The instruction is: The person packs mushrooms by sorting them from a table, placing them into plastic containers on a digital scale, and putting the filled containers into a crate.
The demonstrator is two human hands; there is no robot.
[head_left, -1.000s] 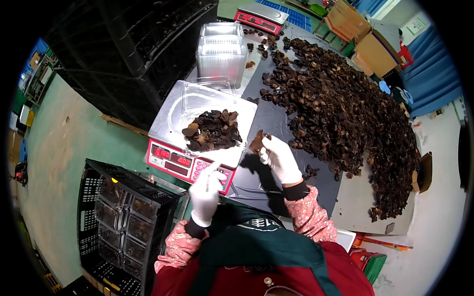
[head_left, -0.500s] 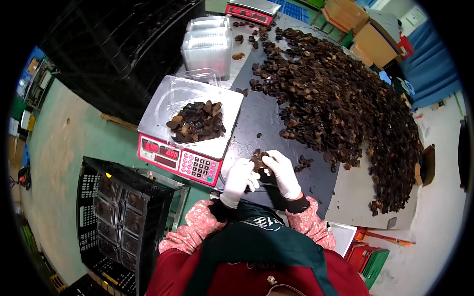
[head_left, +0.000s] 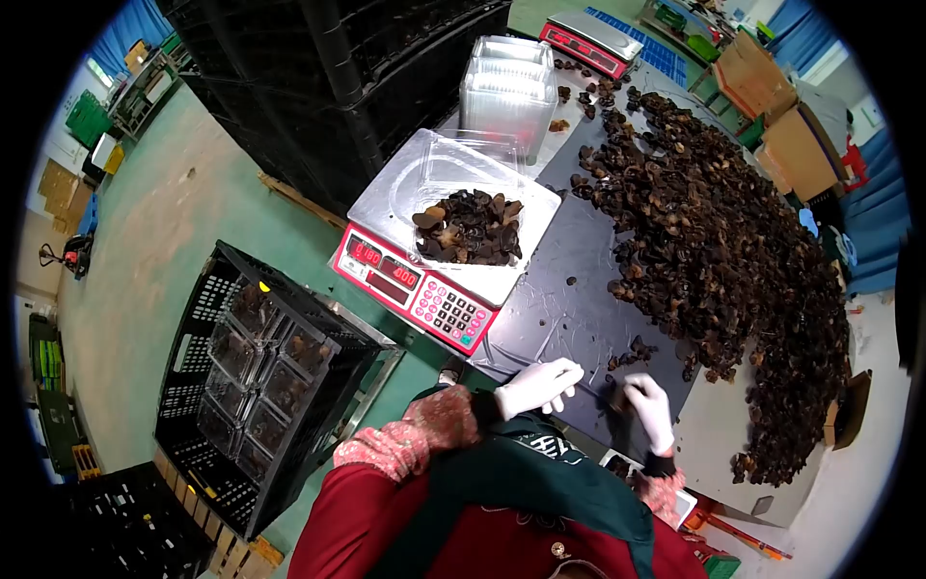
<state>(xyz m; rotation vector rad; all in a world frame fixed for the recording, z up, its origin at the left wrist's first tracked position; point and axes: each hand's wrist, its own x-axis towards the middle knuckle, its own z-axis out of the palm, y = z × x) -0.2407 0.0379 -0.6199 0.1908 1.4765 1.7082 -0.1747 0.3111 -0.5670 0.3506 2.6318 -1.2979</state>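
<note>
My left hand [head_left: 540, 386], in a white glove, is above the table's near edge. Its fingers are stretched forward and nothing shows in them. To the right is my gloved right hand [head_left: 649, 410] with bent fingers; a dark, blurred piece of wood ear mushroom [head_left: 616, 398] shows at the fingertips. A few loose wood ears [head_left: 633, 353] lie just beyond it. Left of the hands a red and silver scale [head_left: 424, 289] bears an open clear plastic box [head_left: 473, 154] with wood ears [head_left: 471, 228] in it.
A large heap of wood ears [head_left: 704, 232] covers the table's right part. Stacked clear boxes [head_left: 506, 101] and a second scale [head_left: 588, 43] stand behind. A black crate [head_left: 193, 386] with filled boxes is at the lower left, tall black crates [head_left: 328, 87] at the upper left.
My hands were together around a wood ear piece. They have moved apart, the right one going right and down with a dark piece. The view has turned, shifting the scene rightward.
</note>
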